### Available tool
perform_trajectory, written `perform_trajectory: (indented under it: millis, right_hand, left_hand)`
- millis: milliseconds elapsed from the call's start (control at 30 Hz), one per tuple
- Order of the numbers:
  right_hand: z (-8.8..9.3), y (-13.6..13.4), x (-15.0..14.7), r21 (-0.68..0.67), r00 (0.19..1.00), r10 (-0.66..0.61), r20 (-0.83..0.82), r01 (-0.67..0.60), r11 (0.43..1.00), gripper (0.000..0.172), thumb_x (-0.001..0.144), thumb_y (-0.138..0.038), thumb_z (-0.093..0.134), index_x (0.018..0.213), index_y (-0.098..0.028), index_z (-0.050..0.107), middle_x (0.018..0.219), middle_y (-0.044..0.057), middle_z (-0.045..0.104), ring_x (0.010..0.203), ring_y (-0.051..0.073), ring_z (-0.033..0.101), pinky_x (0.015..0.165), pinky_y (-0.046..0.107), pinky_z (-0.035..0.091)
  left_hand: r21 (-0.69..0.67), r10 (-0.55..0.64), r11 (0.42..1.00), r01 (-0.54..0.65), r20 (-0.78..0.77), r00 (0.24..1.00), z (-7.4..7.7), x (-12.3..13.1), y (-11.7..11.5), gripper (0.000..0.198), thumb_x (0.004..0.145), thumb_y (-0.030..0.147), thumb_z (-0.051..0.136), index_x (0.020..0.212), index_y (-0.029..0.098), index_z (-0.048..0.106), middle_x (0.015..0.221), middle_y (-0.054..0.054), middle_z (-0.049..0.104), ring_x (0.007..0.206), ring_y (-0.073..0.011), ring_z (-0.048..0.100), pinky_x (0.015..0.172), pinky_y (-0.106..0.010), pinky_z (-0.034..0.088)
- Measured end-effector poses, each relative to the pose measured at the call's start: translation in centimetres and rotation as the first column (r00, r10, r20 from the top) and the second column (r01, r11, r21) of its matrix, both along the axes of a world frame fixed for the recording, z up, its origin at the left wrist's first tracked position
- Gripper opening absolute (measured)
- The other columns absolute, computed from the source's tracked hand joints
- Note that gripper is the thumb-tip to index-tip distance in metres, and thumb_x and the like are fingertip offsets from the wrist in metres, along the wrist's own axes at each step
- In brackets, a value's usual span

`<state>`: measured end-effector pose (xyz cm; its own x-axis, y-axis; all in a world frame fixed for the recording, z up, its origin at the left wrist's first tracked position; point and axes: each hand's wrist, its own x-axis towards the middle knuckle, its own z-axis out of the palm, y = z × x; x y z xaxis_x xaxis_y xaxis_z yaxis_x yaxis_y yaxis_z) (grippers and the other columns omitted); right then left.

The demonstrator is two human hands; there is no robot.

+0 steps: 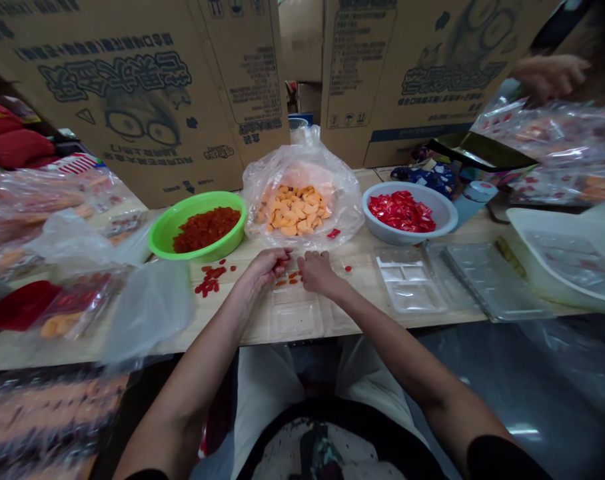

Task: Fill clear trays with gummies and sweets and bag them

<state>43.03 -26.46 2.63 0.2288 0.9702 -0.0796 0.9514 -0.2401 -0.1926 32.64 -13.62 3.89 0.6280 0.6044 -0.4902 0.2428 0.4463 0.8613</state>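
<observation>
Clear tray (296, 321) on bench (205, 313), nearer you than bag (346, 200); orange pieces (293, 275) at tray's far end, between your left hand (268, 265) and right hand (320, 273); can't tell what either grip holds.

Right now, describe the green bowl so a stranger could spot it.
Find the big cardboard box on the left. In front of it, left of the clear bag of orange pieces, sits a round bowl of reddish-brown pieces. Its bright green colour sets it apart from the pale blue bowl of red packets.

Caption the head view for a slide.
Left hand and right hand at a clear tray, with a bag of orange pieces beyond.
</observation>
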Motion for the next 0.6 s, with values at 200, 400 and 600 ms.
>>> perform_trajectory:
  millis: [200, 400, 600]
  right_hand:
    - [-0.4, -2.9, 2.8, 0.187, 0.971, -0.164, -0.174, 0.196, 0.963, 0.039, 0.086, -0.007, 0.048, 0.123, -0.015, 0.057, 0.113, 0.013, 0.062, 0.105, 0.023, 0.058, 0.089, 0.032, 0.042]
    - [-1.9, -7.4, 6.5, 0.228, 0.926, -0.253, -0.280, 0.320, 0.920, 0.029, 0.087, -0.007, 0.045, 0.106, -0.014, 0.066, 0.104, 0.009, 0.069, 0.098, 0.020, 0.062, 0.089, 0.029, 0.043]
    - [-1.5, -8.1, 6.4, 0.154, 0.949, -0.235, -0.210, 0.269, 0.951, 0.035, 0.086, -0.006, 0.047, 0.115, -0.014, 0.064, 0.110, 0.011, 0.064, 0.104, 0.022, 0.058, 0.090, 0.031, 0.041]
  left_hand:
    - [0.061, -0.078, 0.995, 0.074, 0.077, 0.994, -1.1, 2.1, -3.3, 0.029, 0.059, 0.006, 0.076, 0.087, 0.010, 0.069, 0.077, -0.005, 0.070, 0.047, -0.0048, 0.050, 0.041, -0.015, 0.028]
    - [0.176, -0.200, 0.964, 0.197, -0.002, 0.980, -2.7, 5.5, -5.8, 0.021, 0.064, 0.012, 0.079, 0.084, 0.010, 0.073, 0.068, -0.002, 0.067, 0.053, -0.0069, 0.051, 0.047, -0.016, 0.033]
    - [0.171, -0.115, 0.977, 0.127, -0.076, 0.990, -1.3, 5.5, -3.3, 0.013, 0.082, 0.024, 0.067, 0.083, 0.012, 0.061, 0.063, 0.001, 0.057, 0.045, -0.0048, 0.041, 0.043, -0.017, 0.028]
